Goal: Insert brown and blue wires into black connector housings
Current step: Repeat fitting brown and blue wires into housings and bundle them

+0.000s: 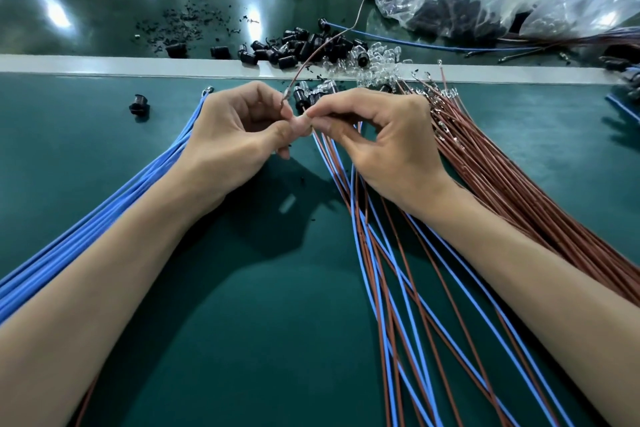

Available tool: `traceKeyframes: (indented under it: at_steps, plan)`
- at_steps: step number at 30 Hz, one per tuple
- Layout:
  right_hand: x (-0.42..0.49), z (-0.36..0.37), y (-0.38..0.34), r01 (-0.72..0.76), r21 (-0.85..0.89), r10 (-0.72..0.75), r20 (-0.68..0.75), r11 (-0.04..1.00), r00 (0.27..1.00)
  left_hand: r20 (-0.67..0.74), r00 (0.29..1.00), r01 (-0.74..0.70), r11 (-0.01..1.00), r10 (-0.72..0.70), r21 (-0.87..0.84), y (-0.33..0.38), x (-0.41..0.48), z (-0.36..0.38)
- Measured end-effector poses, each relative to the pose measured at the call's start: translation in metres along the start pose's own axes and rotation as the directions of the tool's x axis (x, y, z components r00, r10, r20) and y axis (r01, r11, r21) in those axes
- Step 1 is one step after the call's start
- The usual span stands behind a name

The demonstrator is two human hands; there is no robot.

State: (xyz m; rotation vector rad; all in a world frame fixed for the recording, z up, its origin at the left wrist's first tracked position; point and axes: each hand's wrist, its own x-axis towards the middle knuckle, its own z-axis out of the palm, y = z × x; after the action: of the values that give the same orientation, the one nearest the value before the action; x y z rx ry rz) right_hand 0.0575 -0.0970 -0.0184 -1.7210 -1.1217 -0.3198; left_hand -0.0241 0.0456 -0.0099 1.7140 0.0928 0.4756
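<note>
Both hands meet mid-frame, touching: left hand (232,125) pinches the brown wire (313,60), which runs up-right; right hand (381,135) pinches, I judge, a hidden housing.

1. The bare left hand (235,128) has its fingers curled; thumb and forefinger pinch the end of a thin brown wire (311,59).
2. The bare right hand (384,139) is turned back upward, fingers curled; thumb and forefinger pinch a small piece (307,111), mostly hidden.
3. The thumb tips touch; both bare forearms reach forward and converge.
</note>
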Motion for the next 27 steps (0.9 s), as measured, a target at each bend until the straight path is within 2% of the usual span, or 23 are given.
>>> traceKeyframes:
  at_steps: [3, 9, 15, 22, 27]
  plan:
    - [-0.0005, 0.0021, 0.0001, 0.010, -0.026, -0.010, -0.010, 1.000, 1.000, -0.016, 1.000, -0.007, 1.000, 0.007, 0.012, -0.0010, 0.0010, 0.0001]
    - [0.0019, 0.0007, 0.0024, -0.094, 0.095, 0.089, 0.053, 0.991, 0.995, -0.026, 1.000, -0.014, 1.000, 0.015, 0.016, -0.0012, 0.0019, 0.0009]
    - [0.0046, -0.0010, 0.0029, -0.128, 0.101, 0.124, 0.045, 0.987, 0.991, -0.016, 1.000, -0.016, 1.000, 0.017, 0.019, -0.0017, 0.0033, 0.0011]
    - [0.0024, -0.0022, 0.0018, -0.045, 0.072, 0.046, -0.020, 0.996, 0.999, -0.008, 1.000, -0.007, 1.000, 0.007, 0.017, -0.0008, 0.0043, 0.0013]
    - [0.0031, -0.0003, 0.0018, 0.030, 0.026, -0.030, -0.013, 0.999, 0.999, -0.013, 1.000, -0.003, 1.000, 0.003, -0.030, 0.0004, 0.0037, 0.0018]
